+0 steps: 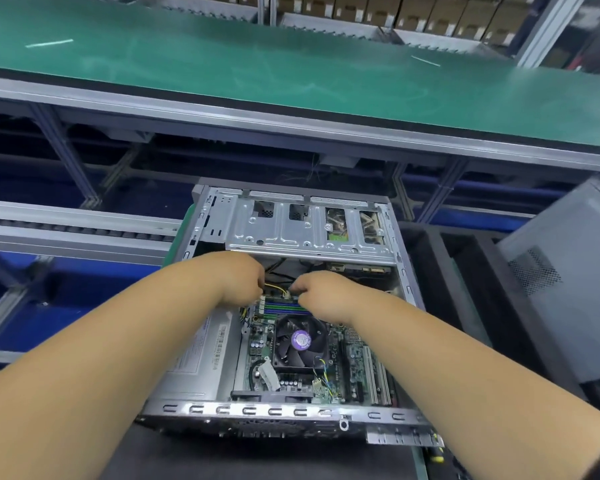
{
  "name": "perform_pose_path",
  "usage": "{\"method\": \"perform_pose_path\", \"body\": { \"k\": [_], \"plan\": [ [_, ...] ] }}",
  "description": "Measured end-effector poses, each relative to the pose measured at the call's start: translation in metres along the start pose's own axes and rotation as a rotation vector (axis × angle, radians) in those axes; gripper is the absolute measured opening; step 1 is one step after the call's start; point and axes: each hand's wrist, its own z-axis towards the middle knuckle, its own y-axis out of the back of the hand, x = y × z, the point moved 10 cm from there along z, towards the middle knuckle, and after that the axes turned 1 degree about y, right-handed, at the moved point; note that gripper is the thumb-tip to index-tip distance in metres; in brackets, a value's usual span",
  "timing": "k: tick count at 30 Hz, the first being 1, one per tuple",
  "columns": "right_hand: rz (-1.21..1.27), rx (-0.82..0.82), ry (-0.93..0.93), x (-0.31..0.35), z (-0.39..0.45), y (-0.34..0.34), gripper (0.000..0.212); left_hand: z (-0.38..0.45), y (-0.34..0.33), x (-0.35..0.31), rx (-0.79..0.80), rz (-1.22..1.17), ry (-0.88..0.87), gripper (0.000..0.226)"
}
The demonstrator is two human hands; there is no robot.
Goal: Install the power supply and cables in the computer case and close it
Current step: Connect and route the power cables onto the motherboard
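Note:
An open grey computer case (326,412) lies flat in front of me, its motherboard (357,362) and black CPU fan (300,341) exposed. The silver power supply (201,355) sits in the case's left side, partly under my left forearm. My left hand (238,280) and my right hand (321,294) meet above the memory slots, fingers pinched on a bundle of yellow and black cables (279,289) with a white connector. A metal drive cage (309,226) spans the far end of the case.
A green conveyor belt (291,74) runs across behind the case, on an aluminium frame. A grey case side panel (568,282) leans at the right. Blue bins sit under the frame at left. Cardboard boxes fill shelves at the top.

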Motion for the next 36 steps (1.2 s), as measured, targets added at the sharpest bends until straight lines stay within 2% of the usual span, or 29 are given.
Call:
{"method": "perform_pose_path", "body": {
  "k": [5, 10, 12, 15, 18, 22, 24, 28, 32, 34, 36],
  "plan": [
    [-0.014, 0.060, 0.061, 0.005, 0.023, -0.016, 0.043, 0.011, -0.014, -0.009, 0.125, -0.014, -0.083, 0.038],
    [0.097, -0.067, -0.008, -0.019, 0.033, -0.015, 0.031, 0.035, -0.027, -0.015, 0.216, 0.019, -0.103, 0.041],
    [0.152, -0.124, -0.046, -0.024, 0.035, -0.014, 0.027, 0.047, -0.023, -0.019, 0.174, 0.002, -0.079, 0.036],
    [0.158, -0.165, -0.123, -0.033, 0.037, -0.014, 0.031, 0.062, -0.025, -0.024, 0.120, 0.089, -0.038, 0.017],
    [0.090, -0.160, -0.204, -0.043, 0.037, -0.016, 0.032, 0.072, -0.033, -0.027, 0.116, 0.119, -0.017, 0.032],
    [0.088, -0.295, -0.282, -0.056, 0.034, -0.008, 0.030, 0.076, -0.034, -0.030, 0.156, 0.211, -0.036, 0.016],
    [0.039, -0.264, -0.297, -0.062, 0.036, -0.011, 0.030, 0.077, -0.033, -0.037, 0.153, 0.221, -0.092, 0.023],
    [0.059, -0.204, -0.258, -0.067, 0.043, -0.016, 0.044, 0.085, -0.026, -0.035, 0.035, 0.083, -0.111, 0.019],
    [0.113, -0.233, -0.278, -0.071, 0.046, -0.016, 0.034, 0.090, -0.026, -0.026, -0.009, -0.023, -0.067, 0.016],
    [0.078, -0.256, -0.283, -0.071, 0.044, -0.013, 0.038, 0.092, -0.025, -0.025, -0.021, -0.078, -0.052, 0.016],
    [0.024, -0.282, -0.254, -0.068, 0.042, -0.011, 0.031, 0.094, -0.024, -0.023, -0.033, -0.126, -0.041, 0.016]
  ]
}}
